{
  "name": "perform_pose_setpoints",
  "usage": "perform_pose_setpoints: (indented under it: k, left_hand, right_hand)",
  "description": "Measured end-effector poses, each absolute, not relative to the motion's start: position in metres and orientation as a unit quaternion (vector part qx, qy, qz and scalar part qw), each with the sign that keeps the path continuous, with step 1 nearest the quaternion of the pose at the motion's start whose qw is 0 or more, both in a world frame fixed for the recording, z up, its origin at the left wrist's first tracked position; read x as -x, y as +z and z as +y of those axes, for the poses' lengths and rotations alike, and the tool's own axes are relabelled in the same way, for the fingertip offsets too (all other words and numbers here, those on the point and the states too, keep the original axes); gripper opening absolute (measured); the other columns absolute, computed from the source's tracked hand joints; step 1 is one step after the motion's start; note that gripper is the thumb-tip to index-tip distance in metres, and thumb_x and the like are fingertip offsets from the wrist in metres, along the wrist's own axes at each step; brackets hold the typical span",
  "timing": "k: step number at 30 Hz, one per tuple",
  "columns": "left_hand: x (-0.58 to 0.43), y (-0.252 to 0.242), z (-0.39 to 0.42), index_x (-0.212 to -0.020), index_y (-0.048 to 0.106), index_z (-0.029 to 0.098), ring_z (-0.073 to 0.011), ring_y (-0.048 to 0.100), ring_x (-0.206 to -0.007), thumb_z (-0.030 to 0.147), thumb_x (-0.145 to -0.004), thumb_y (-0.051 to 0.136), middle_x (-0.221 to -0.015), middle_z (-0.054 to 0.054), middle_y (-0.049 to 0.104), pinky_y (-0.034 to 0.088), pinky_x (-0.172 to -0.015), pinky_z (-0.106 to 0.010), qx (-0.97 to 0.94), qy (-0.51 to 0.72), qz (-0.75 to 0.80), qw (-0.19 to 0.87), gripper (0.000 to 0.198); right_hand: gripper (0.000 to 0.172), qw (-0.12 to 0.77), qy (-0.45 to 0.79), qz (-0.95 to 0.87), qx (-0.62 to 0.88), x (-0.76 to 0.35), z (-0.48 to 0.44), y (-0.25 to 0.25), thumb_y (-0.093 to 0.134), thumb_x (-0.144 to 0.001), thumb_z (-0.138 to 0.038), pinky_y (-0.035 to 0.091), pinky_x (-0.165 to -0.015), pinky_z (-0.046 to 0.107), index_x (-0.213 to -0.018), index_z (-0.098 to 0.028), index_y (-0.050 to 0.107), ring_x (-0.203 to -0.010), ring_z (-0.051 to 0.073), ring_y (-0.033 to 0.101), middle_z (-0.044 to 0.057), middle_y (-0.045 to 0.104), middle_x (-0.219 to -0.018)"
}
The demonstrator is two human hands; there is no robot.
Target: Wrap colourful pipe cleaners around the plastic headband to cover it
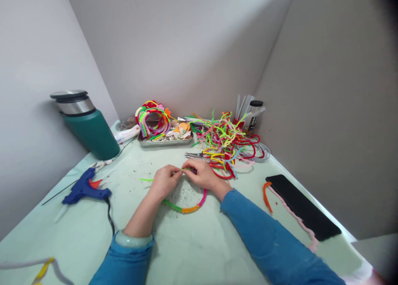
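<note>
Between the hands is a curved headband (190,210) wrapped in green, orange and pink pipe cleaner, its lower arc just over the table. My left hand (164,180) is closed in a pinch at the far side of this loop, on a thin green pipe cleaner (146,179) whose loose end pokes out to the left. My right hand (202,175) is also closed, thumb and finger meeting the left fingertips around the same green strand. What lies inside the right palm is hidden. Just beyond the right hand lie scissors (195,155).
A blue glue gun (83,188) with its cord lies left, before a green bottle (90,129). Behind are a metal tray (166,143) with wrapped headbands (153,121) and a tangled heap of pipe cleaners (225,131). A black phone-like slab (304,208) lies right, beside a pink strand (292,214).
</note>
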State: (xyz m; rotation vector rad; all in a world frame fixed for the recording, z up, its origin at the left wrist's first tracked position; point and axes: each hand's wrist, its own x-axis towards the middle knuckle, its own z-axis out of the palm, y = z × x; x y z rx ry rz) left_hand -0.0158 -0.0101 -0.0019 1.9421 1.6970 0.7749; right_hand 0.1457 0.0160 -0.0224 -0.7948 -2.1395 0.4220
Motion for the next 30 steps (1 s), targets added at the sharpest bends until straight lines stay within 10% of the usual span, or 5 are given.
perform_pose_setpoints:
  k: [9,30]
  left_hand:
    - [0.0174,-0.0064,-0.0121,-0.067,0.064,0.016,-0.0095,0.039,-0.037,0.043,-0.07,0.049,-0.036,0.004,0.047,0.029,-0.042,-0.021,-0.665,0.296,0.595,0.34,0.031]
    - [0.0163,-0.0061,-0.0122,-0.075,0.065,0.018,-0.0108,0.048,-0.045,0.031,-0.069,0.048,-0.051,0.001,0.063,0.031,-0.047,-0.02,-0.691,0.266,0.604,0.295,0.022]
  right_hand:
    - [0.013,0.398,0.165,-0.85,0.302,-0.1463,0.0149,-0.0211,0.05,-0.08,-0.015,0.042,-0.073,0.026,-0.086,-0.017,0.061,-0.079,0.014,0.055,0.004,0.062,-0.084]
    - [0.012,0.393,0.162,-0.853,0.303,-0.1456,0.015,-0.021,0.05,-0.079,-0.013,0.041,-0.072,0.024,-0.084,-0.017,0.06,-0.077,0.013,0.055,0.003,0.061,-0.081]
